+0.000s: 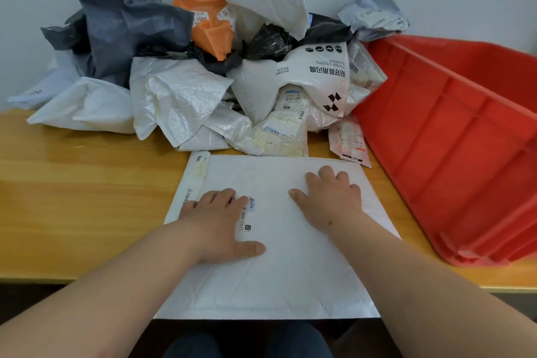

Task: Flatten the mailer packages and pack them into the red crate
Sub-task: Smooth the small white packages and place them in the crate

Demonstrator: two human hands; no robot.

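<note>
Head view: left hand (216, 219) and right hand (329, 197) press, fingers straight and spread, on a flat white plastic mailer (279, 241) on the wooden counter (87, 192), beside the red plastic crate (453, 136), before crumpled mailers (186, 96).

i count one flat white mailer (279, 264) under my two hands, the left hand (220, 221) and the right hand (328, 200). one red crate (453, 136) stands on one wooden table (87, 192). in the heap behind i count two orange mailers: one at the back (200, 6), one in front of it (216, 36). one big dark grey bag (122, 29) rises on the left. one white bag with black print (319, 78) sits mid-heap, and one small pink pouch (348, 141) beside the crate. the crumpled white and black bags overlap too much for me to give a sure number.
</note>
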